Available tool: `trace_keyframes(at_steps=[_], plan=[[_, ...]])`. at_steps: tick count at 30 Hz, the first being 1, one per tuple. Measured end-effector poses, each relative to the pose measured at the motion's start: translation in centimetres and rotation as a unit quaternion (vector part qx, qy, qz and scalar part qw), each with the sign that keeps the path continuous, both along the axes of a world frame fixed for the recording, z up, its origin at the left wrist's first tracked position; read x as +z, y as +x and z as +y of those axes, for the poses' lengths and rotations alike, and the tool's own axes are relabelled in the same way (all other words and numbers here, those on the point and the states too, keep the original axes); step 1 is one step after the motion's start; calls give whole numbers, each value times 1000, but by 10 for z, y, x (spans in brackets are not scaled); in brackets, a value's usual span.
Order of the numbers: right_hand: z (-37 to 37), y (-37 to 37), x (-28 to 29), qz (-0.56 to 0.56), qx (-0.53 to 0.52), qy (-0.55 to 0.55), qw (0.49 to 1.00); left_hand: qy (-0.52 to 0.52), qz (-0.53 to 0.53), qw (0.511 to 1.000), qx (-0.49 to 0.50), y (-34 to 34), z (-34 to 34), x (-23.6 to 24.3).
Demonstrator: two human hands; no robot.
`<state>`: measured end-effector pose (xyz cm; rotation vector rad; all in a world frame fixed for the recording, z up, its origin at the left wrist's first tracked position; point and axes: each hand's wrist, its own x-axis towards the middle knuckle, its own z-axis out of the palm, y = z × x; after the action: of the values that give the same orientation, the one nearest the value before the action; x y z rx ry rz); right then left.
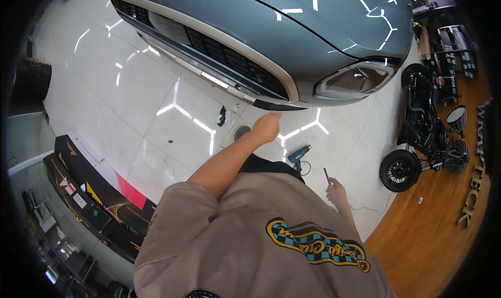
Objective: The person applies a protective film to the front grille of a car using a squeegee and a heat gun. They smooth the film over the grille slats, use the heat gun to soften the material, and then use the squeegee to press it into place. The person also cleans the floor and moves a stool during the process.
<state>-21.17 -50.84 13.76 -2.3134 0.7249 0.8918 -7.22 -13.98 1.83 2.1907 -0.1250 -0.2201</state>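
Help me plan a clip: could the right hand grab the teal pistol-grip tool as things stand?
Probably not directly: the right hand holds a slim dark object, and the teal tool lies down on the floor, though nothing visibly blocks it.

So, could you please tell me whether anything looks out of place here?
Possibly: before the car, a dark scrap lies on the white tiles like litter, and a teal heat gun lies where feet could catch it.
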Motion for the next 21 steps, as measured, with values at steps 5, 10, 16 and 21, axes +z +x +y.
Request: trace_keyframes(at_steps=[5, 10, 16, 21], plan=[[-43, -53, -37, -62, 24, -17, 998, 51, 110, 993, 5, -84, 40, -50], [-44, -103, -95, 39, -10, 22, 999, 138, 149, 977, 67, -175, 110, -46], [-15, -162, -151, 71, -13, 65, 995, 122, 164, 973, 109, -300, 170, -20], [56, -144, -145, -44, 92, 86, 991, 15, 279, 944, 177, -347, 196, 14]])
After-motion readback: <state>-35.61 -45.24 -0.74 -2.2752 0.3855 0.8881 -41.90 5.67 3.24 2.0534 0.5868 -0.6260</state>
